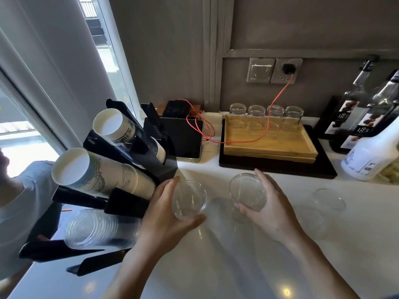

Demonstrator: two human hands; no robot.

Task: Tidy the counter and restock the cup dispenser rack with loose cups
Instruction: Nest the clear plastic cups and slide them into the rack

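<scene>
Three rows of cups are held in the black cup rack [121, 203] at the left edge of the white counter [237, 255]. The two top rows are filled with paper cups [101, 175] lying on their sides, open ends turned up and left. Pale green drawings are printed on them, and the letters on the top stack are too blurred to be read. The bottom row is filled with a stack of clear plastic cups [95, 229].

Just right of the rack, one clear cup [189, 199] is gripped by the left hand [164, 214], fingers and thumb closed around its side. Another clear cup [247, 195] is gripped in the same way by the right hand [267, 208]; whether it is touching the counter cannot be told. A third loose cup [328, 199] is seen further right on the counter, apart from both hands.

Behind the hands, a tablet [185, 137] is plugged in with an orange cable [267, 126] that runs up to a wall socket [286, 70]. A wooden tray [269, 141] is set on a black board, with four glass jars [265, 114] upside down along its back. At the far right, two bottles [367, 117] marked "1883" are stood by the wall, and a white spray bottle [371, 156] is placed in front of them, its writing too small to be read.
</scene>
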